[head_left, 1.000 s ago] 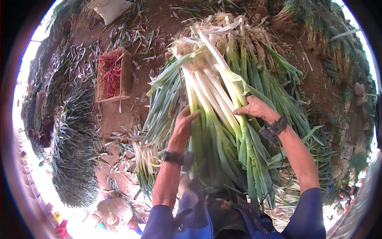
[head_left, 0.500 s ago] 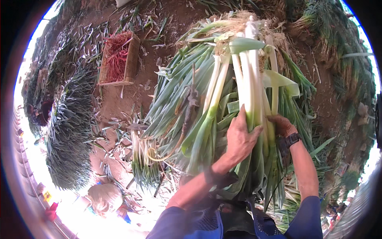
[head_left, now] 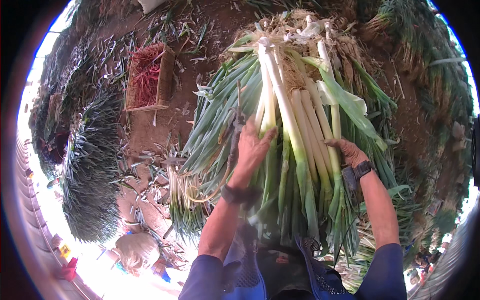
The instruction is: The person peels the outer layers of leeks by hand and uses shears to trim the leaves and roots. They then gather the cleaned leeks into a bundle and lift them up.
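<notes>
Several thick green onions (head_left: 287, 107), with long white shafts and green leaves, lie fanned out before me on a large heap of the same kind, roots at the far end. My left hand (head_left: 252, 150) closes around the white-to-green part of the stalks on the left, thumb across them. On the right side my right hand (head_left: 352, 152) curls against the outer stalks, thumb and forefinger at their edge; its other fingers are partly hidden. Left of my left hand lies a dark, thin stick-like thing (head_left: 235, 142) with a curved lower end.
A wicker crate (head_left: 164, 82) of red ties (head_left: 146, 70) stands on the brown ground at the far left. A long pile of green onions (head_left: 90, 175) runs along the left, and a smaller bundle (head_left: 185, 200) lies nearer. More onions (head_left: 395, 25) are heaped at the far right.
My left hand has moved left, away from my right hand. The gathered stalks have spread into a fan, with their white shafts now apart. My right hand has stayed almost in place.
</notes>
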A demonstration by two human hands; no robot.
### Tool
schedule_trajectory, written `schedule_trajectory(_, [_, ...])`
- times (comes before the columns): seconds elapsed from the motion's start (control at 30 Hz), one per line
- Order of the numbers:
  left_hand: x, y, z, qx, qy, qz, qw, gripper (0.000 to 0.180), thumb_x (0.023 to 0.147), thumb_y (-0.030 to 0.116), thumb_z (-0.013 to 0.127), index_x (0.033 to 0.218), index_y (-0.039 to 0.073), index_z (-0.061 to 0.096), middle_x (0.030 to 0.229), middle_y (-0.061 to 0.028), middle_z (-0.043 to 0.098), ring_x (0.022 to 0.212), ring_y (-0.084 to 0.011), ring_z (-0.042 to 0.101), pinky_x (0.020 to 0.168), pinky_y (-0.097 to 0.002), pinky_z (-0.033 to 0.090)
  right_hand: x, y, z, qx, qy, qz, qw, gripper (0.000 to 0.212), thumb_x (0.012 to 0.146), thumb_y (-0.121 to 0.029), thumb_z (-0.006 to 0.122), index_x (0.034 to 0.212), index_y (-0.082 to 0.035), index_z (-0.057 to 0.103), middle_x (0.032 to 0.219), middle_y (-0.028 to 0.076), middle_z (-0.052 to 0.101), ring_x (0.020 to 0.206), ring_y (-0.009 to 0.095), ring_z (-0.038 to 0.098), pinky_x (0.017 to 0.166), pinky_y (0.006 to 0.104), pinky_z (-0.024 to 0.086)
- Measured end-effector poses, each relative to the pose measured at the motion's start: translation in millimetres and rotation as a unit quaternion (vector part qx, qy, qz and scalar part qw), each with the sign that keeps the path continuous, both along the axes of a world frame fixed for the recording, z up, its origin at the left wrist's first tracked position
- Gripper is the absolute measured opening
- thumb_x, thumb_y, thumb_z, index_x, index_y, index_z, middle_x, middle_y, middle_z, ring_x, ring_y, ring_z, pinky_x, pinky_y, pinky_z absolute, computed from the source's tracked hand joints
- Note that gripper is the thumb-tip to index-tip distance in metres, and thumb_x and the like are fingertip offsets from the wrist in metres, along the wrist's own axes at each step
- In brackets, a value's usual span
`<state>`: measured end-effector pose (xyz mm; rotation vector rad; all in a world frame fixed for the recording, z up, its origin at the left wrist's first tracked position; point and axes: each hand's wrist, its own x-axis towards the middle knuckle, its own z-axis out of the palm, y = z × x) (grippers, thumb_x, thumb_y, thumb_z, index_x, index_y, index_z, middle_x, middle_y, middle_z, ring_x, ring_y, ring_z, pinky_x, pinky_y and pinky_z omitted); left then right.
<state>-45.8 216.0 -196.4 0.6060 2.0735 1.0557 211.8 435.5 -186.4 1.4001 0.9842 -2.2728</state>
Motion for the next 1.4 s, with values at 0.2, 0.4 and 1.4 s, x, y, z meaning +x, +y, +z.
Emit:
schedule_trajectory(0.2, [22.6, 12.5, -7.0, -0.1, 0.161, -0.041, 0.981, 0.06, 0.079, 0.03, 0.081, 0.119, -0.002, 0.05, 0.119, -0.0275, 0.057, 0.114, -0.0481, 0.056, 0.096, -0.0545, 0.046, 10.9, 0.2, -23.4, 0.0, 0.009, -0.035, 0.999, 0.052, 0.082, -0.036, 0.084, 0.123, -0.008, 0.073, 0.12, 0.006, 0.071, 0.109, 0.017, 0.067, 0.094, 0.0402, 0.058])
schedule_trajectory(0.4, [11.8, 32.0, -2.2, -0.217, 0.144, -0.019, 0.965, 0.071, 0.075, 0.032, 0.08, 0.129, -0.005, 0.053, 0.121, -0.0296, 0.062, 0.115, -0.0422, 0.061, 0.094, -0.0476, 0.05, -2.4, -4.8, -7.1, 0.002, 0.019, 0.008, 1.0, 0.067, 0.077, -0.043, 0.086, 0.131, -0.008, 0.065, 0.116, 0.008, 0.071, 0.1, 0.019, 0.07, 0.085, 0.0387, 0.061])
schedule_trajectory(1.4, [204.6, 17.3, 64.1, 0.183, -0.478, -0.117, 0.851, 0.116, 0.072, 0.02, 0.096, 0.155, -0.005, 0.019, 0.142, -0.0196, 0.056, 0.129, -0.0273, 0.056, 0.112, -0.035, 0.043, 208.3, -49.9, 33.4, 0.177, 0.179, -0.024, 0.968, 0.07, 0.09, -0.015, 0.074, 0.15, 0.0, 0.042, 0.134, 0.011, 0.062, 0.115, 0.019, 0.064, 0.096, 0.0351, 0.054])
